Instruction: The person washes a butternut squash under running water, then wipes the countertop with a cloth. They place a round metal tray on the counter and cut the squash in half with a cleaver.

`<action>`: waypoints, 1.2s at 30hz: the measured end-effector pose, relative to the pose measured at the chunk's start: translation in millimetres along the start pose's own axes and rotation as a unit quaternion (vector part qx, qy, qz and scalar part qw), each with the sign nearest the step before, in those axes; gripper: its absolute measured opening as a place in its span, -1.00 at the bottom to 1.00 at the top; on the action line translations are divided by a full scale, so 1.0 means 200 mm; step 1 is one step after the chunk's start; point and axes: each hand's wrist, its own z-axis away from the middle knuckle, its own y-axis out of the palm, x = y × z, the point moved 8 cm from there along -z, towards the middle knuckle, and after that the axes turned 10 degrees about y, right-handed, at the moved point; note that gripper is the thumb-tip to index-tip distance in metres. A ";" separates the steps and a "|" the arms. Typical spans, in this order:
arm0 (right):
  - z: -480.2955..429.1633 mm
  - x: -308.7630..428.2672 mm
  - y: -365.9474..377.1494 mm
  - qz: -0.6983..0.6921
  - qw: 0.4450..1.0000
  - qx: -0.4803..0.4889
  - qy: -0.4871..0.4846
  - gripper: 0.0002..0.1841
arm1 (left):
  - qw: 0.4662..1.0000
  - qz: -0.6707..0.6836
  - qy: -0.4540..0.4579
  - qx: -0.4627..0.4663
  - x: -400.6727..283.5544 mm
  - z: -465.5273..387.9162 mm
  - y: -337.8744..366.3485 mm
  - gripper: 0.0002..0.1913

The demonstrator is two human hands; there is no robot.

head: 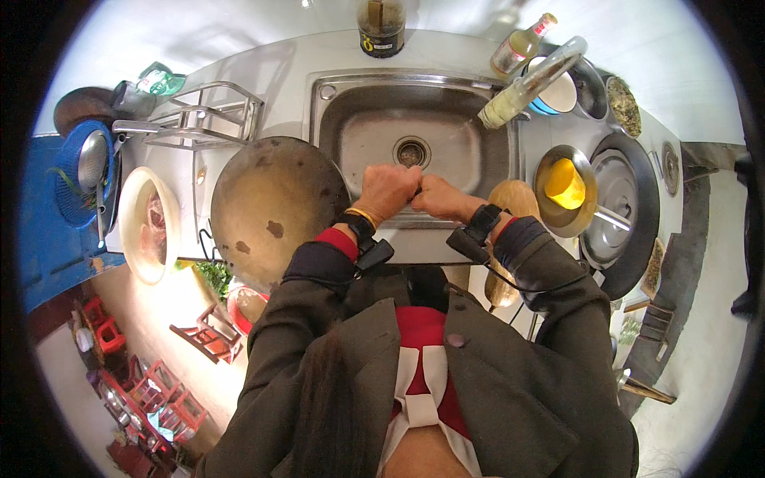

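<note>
Over the near side of the stainless steel sink [382, 128], my left hand [388, 190] and my right hand [441, 198] meet with curled fingers. Whether a small thing lies between the fingers cannot be seen. The drain [411, 152] is just beyond my hands. A large round brown board or lid [272, 209] lies on the counter left of my left hand. Beside my right wrist is a tan butternut-type squash [515, 200]. Further right, a metal bowl [541, 206] holds a cut yellow piece of squash [565, 184]. The wrapped faucet [526, 89] reaches over the sink's right side.
A metal rack [203, 119], a blue basket [70, 179] and a pale basin with meat [170, 239] stand left. A glass bottle [520, 48], a white-and-blue bowl [556, 92] and a wok [639, 239] with a metal lid [606, 185] are right. A dark container [381, 36] stands behind the sink.
</note>
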 end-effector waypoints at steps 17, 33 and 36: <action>0.77 0.28 -0.08 0.347 0.830 -0.293 -0.324 -0.38 | 0.634 0.721 -0.278 0.044 -0.42 0.13 0.13 -0.74; 0.35 0.20 -0.12 0.339 0.905 -0.257 -0.014 -0.80 | 0.997 0.037 -0.066 -0.033 -0.15 -0.01 -0.15 -0.86; 0.32 0.17 -0.10 0.267 0.940 -0.212 -0.002 -0.73 | 0.995 0.029 -0.033 -0.095 -0.14 0.01 -0.17 -0.84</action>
